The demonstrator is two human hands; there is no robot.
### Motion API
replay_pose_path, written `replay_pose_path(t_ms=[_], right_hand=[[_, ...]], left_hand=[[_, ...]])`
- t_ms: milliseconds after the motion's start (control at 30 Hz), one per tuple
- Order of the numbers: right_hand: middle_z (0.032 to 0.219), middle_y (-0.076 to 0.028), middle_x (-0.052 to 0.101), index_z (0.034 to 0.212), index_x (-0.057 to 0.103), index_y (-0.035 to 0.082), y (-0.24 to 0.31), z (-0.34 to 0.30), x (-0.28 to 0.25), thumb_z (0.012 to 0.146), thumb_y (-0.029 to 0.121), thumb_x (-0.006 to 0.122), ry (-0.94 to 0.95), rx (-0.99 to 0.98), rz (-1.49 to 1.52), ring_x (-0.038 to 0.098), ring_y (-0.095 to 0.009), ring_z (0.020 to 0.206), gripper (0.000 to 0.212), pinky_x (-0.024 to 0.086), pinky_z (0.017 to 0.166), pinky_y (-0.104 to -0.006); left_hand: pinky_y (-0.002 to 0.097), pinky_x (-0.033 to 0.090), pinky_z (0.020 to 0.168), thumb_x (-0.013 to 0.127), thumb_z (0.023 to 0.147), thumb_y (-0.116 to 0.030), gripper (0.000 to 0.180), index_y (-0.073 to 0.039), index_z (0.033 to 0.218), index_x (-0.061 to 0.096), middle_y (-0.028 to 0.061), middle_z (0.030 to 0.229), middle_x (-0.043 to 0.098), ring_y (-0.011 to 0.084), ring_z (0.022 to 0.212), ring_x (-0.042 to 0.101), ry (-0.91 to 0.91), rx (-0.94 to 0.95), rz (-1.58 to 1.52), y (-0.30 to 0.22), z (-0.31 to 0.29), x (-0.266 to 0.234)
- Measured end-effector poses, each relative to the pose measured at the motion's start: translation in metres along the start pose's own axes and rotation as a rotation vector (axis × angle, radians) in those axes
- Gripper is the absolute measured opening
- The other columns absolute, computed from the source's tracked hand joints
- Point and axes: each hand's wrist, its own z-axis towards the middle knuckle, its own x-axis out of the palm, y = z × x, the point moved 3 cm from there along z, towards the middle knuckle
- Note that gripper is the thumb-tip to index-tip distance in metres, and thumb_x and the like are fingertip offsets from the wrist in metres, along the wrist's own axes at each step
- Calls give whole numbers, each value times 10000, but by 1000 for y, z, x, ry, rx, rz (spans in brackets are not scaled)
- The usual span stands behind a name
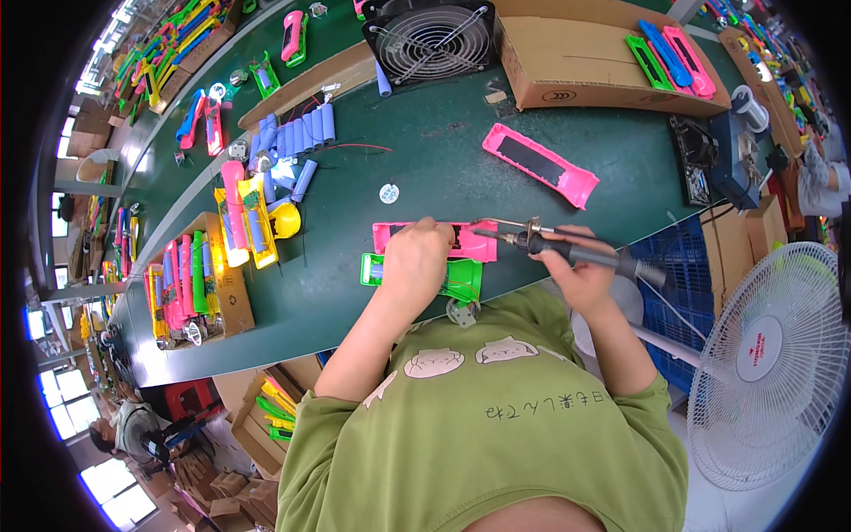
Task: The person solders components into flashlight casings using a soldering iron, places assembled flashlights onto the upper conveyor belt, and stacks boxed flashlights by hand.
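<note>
My right hand [582, 273] is closed around the dark handle of a soldering iron [605, 257]. A thin bent metal tube is fixed alongside it, and its tip points left at the right part of a pink plastic casing [479, 245]. My left hand [415, 264] lies over that casing with its fingers curled in. What the fingertips pinch, if anything, is hidden. Right below, a green plastic casing [463, 279] lies partly under the same hand, at the table's near edge. A round metallic part [461, 312] hangs next to it, against my shirt.
Beyond my hands lies another pink casing [532, 165]. Blue cylindrical cells [306, 131] and yellow casings [259, 232] are at left, beside a filled cardboard box [232, 282]. A black fan [432, 40] and open carton [612, 93] stand behind; a white fan [764, 363] is at right.
</note>
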Motion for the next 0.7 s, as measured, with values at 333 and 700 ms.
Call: replay_pose_path(t_ms=[333, 700], right_hand=[[907, -137, 622, 962, 555, -70, -40, -13, 10, 806, 20, 611, -87, 540, 400, 627, -165, 721, 189, 537, 638, -264], [877, -124, 626, 947, 571, -67, -43, -14, 16, 806, 38, 621, -98, 504, 376, 630, -159, 710, 183, 528, 631, -259]], left_hand=[[381, 452, 572, 586, 713, -70, 34, -59, 718, 617, 112, 662, 550, 282, 628, 579, 81, 37, 114, -2, 6, 1], [381, 449, 559, 591, 715, -81, 35, -63, 718, 620, 110, 657, 548, 277, 623, 578, 102, 29, 125, -2, 7, -1]])
